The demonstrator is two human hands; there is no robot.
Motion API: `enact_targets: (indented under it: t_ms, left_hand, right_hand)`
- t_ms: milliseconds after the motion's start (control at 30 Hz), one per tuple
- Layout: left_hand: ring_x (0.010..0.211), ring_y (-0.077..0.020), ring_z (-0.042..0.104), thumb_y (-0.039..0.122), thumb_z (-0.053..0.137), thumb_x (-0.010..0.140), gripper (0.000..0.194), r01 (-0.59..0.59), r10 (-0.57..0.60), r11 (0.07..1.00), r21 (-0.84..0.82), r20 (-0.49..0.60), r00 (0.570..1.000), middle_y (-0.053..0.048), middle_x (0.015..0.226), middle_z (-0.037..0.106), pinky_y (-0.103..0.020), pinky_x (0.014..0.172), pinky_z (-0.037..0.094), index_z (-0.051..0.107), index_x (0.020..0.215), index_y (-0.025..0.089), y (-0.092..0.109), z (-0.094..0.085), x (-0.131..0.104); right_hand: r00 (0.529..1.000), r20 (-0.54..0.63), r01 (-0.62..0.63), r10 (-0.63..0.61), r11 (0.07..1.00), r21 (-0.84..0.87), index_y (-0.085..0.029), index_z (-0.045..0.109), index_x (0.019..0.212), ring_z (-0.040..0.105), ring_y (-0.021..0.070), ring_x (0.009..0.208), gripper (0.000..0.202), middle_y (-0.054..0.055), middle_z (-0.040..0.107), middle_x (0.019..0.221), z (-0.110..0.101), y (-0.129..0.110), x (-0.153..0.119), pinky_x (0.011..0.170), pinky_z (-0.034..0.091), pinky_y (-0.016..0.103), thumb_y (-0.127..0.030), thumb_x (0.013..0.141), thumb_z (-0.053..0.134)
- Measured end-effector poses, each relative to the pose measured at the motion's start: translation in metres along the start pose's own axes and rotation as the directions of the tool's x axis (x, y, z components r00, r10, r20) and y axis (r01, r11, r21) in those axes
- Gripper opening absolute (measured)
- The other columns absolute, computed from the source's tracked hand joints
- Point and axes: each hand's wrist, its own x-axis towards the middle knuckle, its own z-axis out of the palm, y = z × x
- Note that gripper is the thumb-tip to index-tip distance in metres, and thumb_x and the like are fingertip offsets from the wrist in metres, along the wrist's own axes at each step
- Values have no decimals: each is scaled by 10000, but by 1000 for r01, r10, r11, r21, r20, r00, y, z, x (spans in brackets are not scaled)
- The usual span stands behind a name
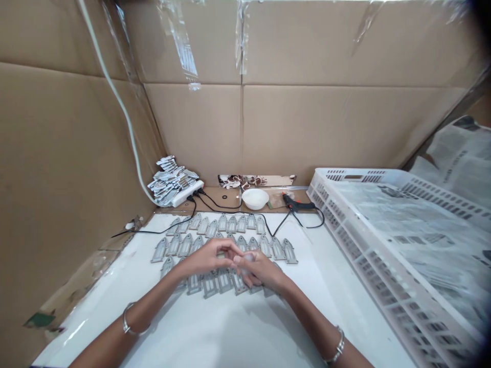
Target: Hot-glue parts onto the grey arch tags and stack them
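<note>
My left hand [215, 254] and my right hand [261, 270] meet above the middle of the white tabletop [184, 332]. The left fingertips are pinched together and touch the right hand's thumb and fingers. Curled in my right hand is a small pale, translucent thing [248, 257], mostly hidden by the fingers. Whatever the left fingertips pinch is too small to make out. Under and around both hands lie several grey lantern-shaped pieces [289, 251] with pointed tops and slotted faces, set out in rows. The hands cover some pieces in the nearer rows.
Behind the rows stand a white bowl [255, 198] and a black glue gun [299, 204] with its cable. A heap of flat pieces [172, 181] leans by a white power strip [187, 193] at back left. A newspaper-lined white crate [368, 276] flanks the right. Cardboard walls [307, 122] enclose the table.
</note>
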Motion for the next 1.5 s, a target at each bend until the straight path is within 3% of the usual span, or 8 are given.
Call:
enact_targets:
  t_ms: [133,233,333,400,667,933,1133,1500]
  left_hand:
    - [957,-224,667,399,602,925,313,129,-27,942,311,-312,950,-78,1060,720,-298,828,491,691,1142,193,-19,-40,-10]
    - [993,-295,673,358,534,946,365,544,-90,651,530,-658,748,-122,1027,726,-349,832,489,668,1222,161,-43,-81,-23]
    - [1087,-353,662,329,496,955,399,749,-197,347,564,-737,646,-159,1128,724,-381,835,494,655,1292,186,-63,-106,-36]
    - [1135,-362,648,313,463,964,369,771,-243,274,575,-734,634,-158,1191,715,-384,844,499,697,1227,203,-69,-113,-40]
    - [1145,-358,648,395,374,993,431,821,-160,283,495,-820,550,-143,1238,709,-386,860,503,715,1201,233,-71,-147,-43]
    - [1071,-414,663,323,448,921,419,893,-270,232,385,-857,440,-244,1135,716,-441,836,502,754,1147,149,-100,-182,-49]
    - [1091,-423,656,333,472,907,422,919,-293,248,305,-881,372,-252,1182,697,-442,829,509,729,1181,140,-105,-175,-45]
    - [1068,-349,666,387,471,945,333,868,-231,397,299,-882,410,-145,1110,736,-386,839,487,638,1147,183,-79,-130,-53]
  right_hand:
    - [1000,22,-15,14,999,36,-167,632,729,289,57,340,468,-57,520,423,4,-2,-3,374,189,223,-610,874,594]
    - [1000,11,-16,15,999,32,-166,627,727,295,54,356,444,-55,528,436,4,-3,-6,389,206,216,-574,898,583]
    - [1000,4,-17,17,1000,23,-169,621,721,302,57,363,447,-57,520,434,5,-4,-7,392,213,214,-580,894,583]
    - [1000,9,-22,22,999,32,-170,624,730,306,60,361,456,-58,517,431,6,-5,-7,387,211,216,-598,884,585]
    - [1000,-20,-10,11,998,60,-168,626,741,304,57,349,444,-60,524,429,6,-1,-8,389,232,211,-586,886,588]
    - [999,-47,-20,23,998,67,-177,604,719,289,50,342,454,-64,519,431,6,-4,-10,387,213,215,-605,868,591]
    - [999,-46,-26,28,998,59,-175,608,726,299,52,337,456,-66,510,418,7,-4,-10,380,208,213,-609,867,587]
    - [987,-158,-18,26,998,54,-168,608,733,288,48,342,487,-57,494,414,10,-5,-10,382,177,206,-640,852,581]
